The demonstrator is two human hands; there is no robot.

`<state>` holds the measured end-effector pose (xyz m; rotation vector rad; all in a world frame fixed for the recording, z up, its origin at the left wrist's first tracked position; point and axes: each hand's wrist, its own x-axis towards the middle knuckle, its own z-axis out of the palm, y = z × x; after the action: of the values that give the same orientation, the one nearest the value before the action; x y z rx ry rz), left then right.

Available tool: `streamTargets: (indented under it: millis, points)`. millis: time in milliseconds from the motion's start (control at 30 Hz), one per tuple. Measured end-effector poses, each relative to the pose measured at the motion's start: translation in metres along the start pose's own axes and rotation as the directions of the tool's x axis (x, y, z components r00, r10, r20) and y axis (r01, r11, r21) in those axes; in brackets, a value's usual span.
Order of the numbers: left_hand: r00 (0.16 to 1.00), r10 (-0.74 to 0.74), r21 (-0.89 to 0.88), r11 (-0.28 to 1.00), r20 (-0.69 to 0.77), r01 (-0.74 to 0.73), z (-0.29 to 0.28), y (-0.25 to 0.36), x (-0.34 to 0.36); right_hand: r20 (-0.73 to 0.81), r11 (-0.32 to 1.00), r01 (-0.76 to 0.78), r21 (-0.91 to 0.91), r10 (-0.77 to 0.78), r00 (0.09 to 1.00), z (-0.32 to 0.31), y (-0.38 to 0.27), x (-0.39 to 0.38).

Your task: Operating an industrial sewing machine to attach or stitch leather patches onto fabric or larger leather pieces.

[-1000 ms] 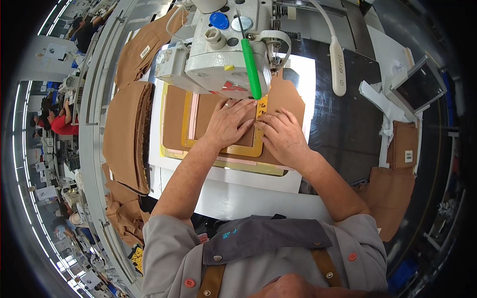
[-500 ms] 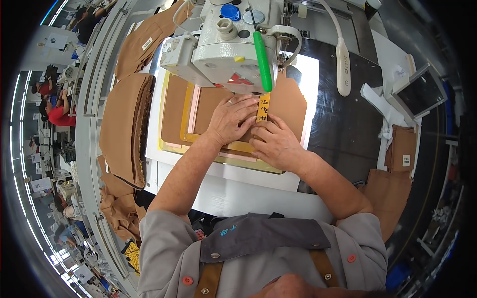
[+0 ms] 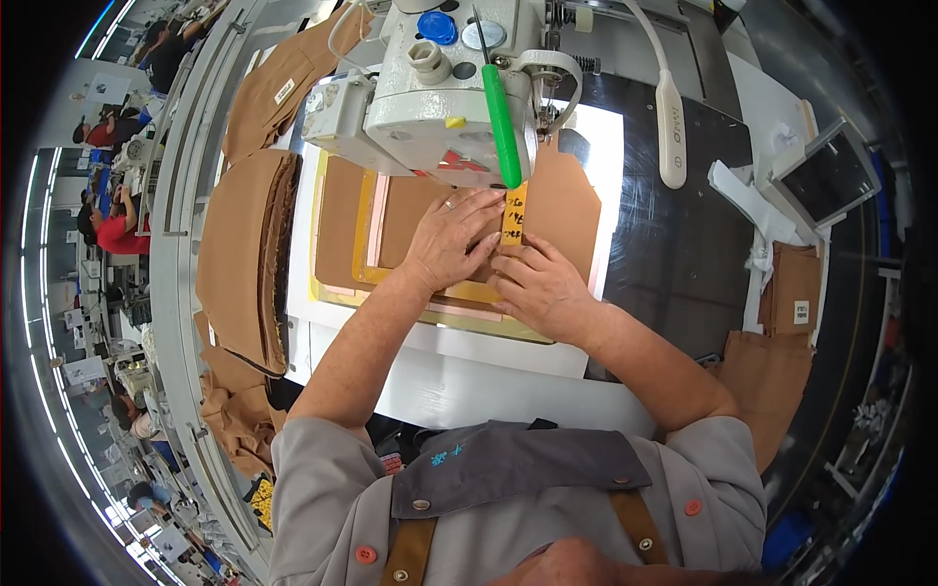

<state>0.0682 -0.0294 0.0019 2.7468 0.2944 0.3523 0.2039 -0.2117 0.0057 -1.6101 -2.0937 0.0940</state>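
Note:
Under the white sewing machine head (image 3: 430,112) lies a flat sewing template with a yellow-edged frame (image 3: 365,230) and brown fabric (image 3: 572,200) set in it. My left hand (image 3: 451,239) rests palm down on the template, its fingers stretched toward the machine and their tips close under the head. Beside it, my right hand (image 3: 540,285) lies with spread fingers on the template's near right part. Between the two hands runs a yellow strip (image 3: 514,220) with dark handwriting. The needle area is hidden by the machine head.
A green-handled pointed tool (image 3: 500,127) leans on the machine. Stacked brown fabric pieces (image 3: 244,254) lie at the left, more brown pieces (image 3: 767,386) at the right. A white lamp wand (image 3: 671,132) hangs right of the machine; a screen (image 3: 826,181) stands farther right.
The machine head and its green tool appear slightly farther left in the picture, as the view has shifted a little. Both hands keep nearly the same place on the template.

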Motion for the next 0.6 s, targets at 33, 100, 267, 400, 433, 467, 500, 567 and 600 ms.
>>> streamTargets:
  millis: [33, 100, 267, 400, 433, 467, 500, 567, 600]
  points:
    - [1.000, -0.006, 0.001, 1.000, 0.005, 0.006, 0.000, 0.001, 0.001, -0.006, 1.000, -0.001, 0.000, 0.001, 1.000, 0.000, 0.000, 0.000]
    - [1.000, -0.009, 0.010, 1.000, 0.012, 0.009, 0.000, 0.001, 0.000, -0.014, 1.000, 0.006, 0.007, -0.006, 1.000, 0.001, 0.001, -0.001]
    - [1.000, -0.003, 0.010, 1.000, 0.007, 0.003, -0.001, 0.003, -0.003, -0.008, 1.000, 0.013, -0.010, -0.013, 1.000, -0.002, -0.001, 0.000]
    - [1.000, 0.001, 0.012, 1.000, 0.029, -0.001, -0.002, 0.004, -0.004, -0.023, 1.000, -0.021, -0.024, 0.020, 1.000, -0.003, -0.002, 0.000]
    - [1.000, -0.002, -0.004, 1.000, 0.030, 0.002, -0.003, 0.005, -0.005, -0.010, 0.999, -0.024, -0.026, 0.024, 1.000, -0.002, -0.003, 0.000]
    - [1.000, -0.005, -0.005, 1.000, 0.029, 0.005, -0.003, 0.005, -0.004, -0.008, 0.999, -0.022, -0.025, 0.022, 1.000, -0.003, -0.002, 0.001]
    - [1.000, 0.002, 0.024, 1.000, 0.013, -0.002, -0.004, 0.007, -0.002, -0.005, 1.000, -0.029, -0.004, 0.029, 1.000, -0.006, 0.001, 0.004]
    - [1.000, 0.007, 0.051, 0.999, -0.003, -0.007, -0.005, 0.012, -0.002, 0.000, 0.999, -0.034, 0.017, 0.034, 0.999, -0.006, 0.001, 0.003]
    - [1.000, -0.014, 0.070, 0.997, -0.004, 0.014, -0.006, 0.015, -0.002, -0.006, 0.999, -0.038, 0.026, 0.039, 0.999, -0.005, 0.002, 0.003]
